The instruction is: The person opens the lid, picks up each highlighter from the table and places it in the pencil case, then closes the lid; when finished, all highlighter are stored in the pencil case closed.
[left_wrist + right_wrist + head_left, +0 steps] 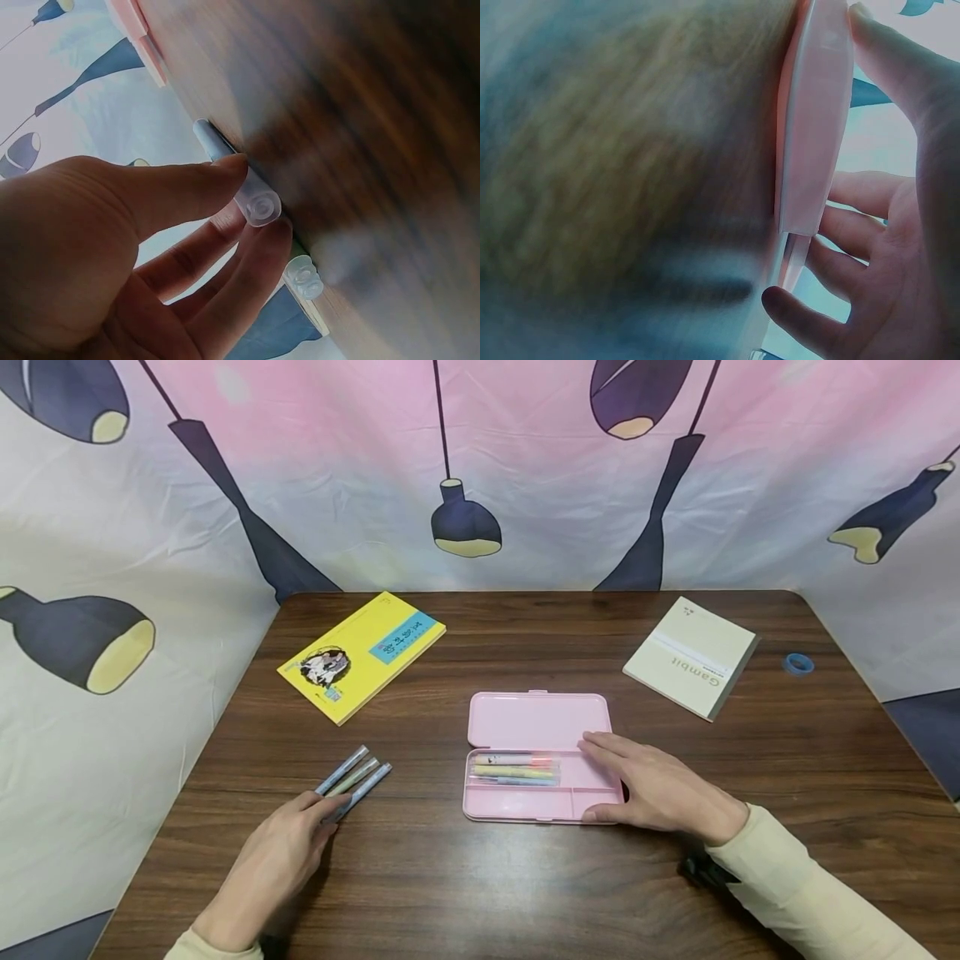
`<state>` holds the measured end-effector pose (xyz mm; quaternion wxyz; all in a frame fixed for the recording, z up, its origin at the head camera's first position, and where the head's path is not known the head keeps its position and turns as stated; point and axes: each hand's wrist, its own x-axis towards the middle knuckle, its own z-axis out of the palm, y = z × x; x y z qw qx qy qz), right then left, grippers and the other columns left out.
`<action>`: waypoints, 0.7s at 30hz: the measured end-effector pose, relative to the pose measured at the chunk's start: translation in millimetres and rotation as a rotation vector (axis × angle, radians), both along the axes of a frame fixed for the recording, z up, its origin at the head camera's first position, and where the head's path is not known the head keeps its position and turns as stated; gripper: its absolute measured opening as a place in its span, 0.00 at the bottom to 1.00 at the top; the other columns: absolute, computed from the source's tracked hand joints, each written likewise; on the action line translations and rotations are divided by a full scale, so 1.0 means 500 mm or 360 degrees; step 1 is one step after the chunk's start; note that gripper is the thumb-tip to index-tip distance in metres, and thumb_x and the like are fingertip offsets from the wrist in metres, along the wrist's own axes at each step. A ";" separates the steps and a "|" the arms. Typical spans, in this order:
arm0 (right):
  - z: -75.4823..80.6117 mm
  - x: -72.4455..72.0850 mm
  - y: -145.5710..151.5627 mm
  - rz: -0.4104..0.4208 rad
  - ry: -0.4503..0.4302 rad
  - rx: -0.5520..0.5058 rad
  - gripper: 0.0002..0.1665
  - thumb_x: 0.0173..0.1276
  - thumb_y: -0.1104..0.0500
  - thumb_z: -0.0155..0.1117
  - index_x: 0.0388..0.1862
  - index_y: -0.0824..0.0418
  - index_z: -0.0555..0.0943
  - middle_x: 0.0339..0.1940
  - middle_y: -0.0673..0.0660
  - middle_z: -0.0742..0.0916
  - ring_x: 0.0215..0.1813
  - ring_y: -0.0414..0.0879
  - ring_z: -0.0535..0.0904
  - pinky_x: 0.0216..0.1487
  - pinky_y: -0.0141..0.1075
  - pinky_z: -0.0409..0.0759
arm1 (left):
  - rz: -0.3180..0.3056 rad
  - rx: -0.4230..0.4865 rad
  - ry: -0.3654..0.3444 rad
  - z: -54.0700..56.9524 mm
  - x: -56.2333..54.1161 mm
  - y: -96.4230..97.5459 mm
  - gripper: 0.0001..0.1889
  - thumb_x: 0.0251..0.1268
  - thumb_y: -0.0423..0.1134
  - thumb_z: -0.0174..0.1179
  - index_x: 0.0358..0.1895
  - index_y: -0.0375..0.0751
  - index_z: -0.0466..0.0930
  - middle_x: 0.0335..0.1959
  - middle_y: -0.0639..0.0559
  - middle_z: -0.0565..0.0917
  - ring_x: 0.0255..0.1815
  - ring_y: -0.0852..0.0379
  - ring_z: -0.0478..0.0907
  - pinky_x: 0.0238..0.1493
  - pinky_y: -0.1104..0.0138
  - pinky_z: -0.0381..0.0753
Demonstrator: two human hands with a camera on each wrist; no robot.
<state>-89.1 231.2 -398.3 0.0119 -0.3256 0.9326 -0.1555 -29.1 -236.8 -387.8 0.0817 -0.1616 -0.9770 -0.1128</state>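
On the left of the table, several slim pens lie side by side in the head view, a green one (357,777) among them. My left hand (273,856) pinches the nearest, a pale blue pen (256,196), between thumb and fingertips. An open pink pencil case (517,804) lies in the middle, its lid (538,720) folded back. Several pens in clear wrapping, a yellow one (517,772) among them, fill its left compartment. My right hand (660,789) rests across the case's right end, thumb at the front edge, fingers extended toward the hinge.
A yellow book (360,660) lies at the back left. At the back right are a pale notebook (686,660) and a blue ring-shaped roll (798,663). A patterned cloth (360,518) hangs behind the wooden table (480,893).
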 end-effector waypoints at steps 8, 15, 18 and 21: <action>0.001 0.000 0.000 0.0007 0.0006 -0.0003 0.56 0.60 0.25 0.63 0.74 0.61 0.69 0.74 0.58 0.72 0.74 0.53 0.69 0.66 0.54 0.72 | 0.0010 -0.0004 -0.0009 0.002 0.000 0.000 0.19 0.55 0.26 0.70 0.52 0.42 0.85 0.32 0.51 0.80 0.28 0.60 0.73 0.26 0.61 0.75; 0.002 -0.001 0.000 0.0012 0.0008 -0.0003 0.55 0.60 0.25 0.63 0.74 0.61 0.69 0.74 0.58 0.72 0.74 0.53 0.68 0.66 0.53 0.72 | -0.0012 -0.0003 -0.0007 0.001 -0.002 0.000 0.20 0.55 0.25 0.70 0.52 0.41 0.85 0.32 0.51 0.80 0.27 0.61 0.73 0.26 0.62 0.75; 0.001 -0.001 0.000 0.0014 0.0011 -0.0004 0.55 0.59 0.25 0.63 0.74 0.61 0.69 0.74 0.59 0.72 0.74 0.53 0.68 0.66 0.53 0.72 | -0.0014 -0.0001 -0.0013 0.002 -0.002 0.001 0.20 0.54 0.25 0.70 0.52 0.41 0.85 0.32 0.51 0.80 0.27 0.61 0.72 0.26 0.63 0.74; 0.001 -0.001 0.000 0.0009 0.0005 -0.0002 0.56 0.59 0.25 0.63 0.74 0.61 0.69 0.74 0.59 0.72 0.74 0.53 0.68 0.67 0.53 0.72 | -0.0013 0.0000 -0.0021 0.002 -0.003 0.001 0.20 0.54 0.25 0.70 0.52 0.41 0.85 0.32 0.51 0.80 0.26 0.61 0.72 0.25 0.63 0.74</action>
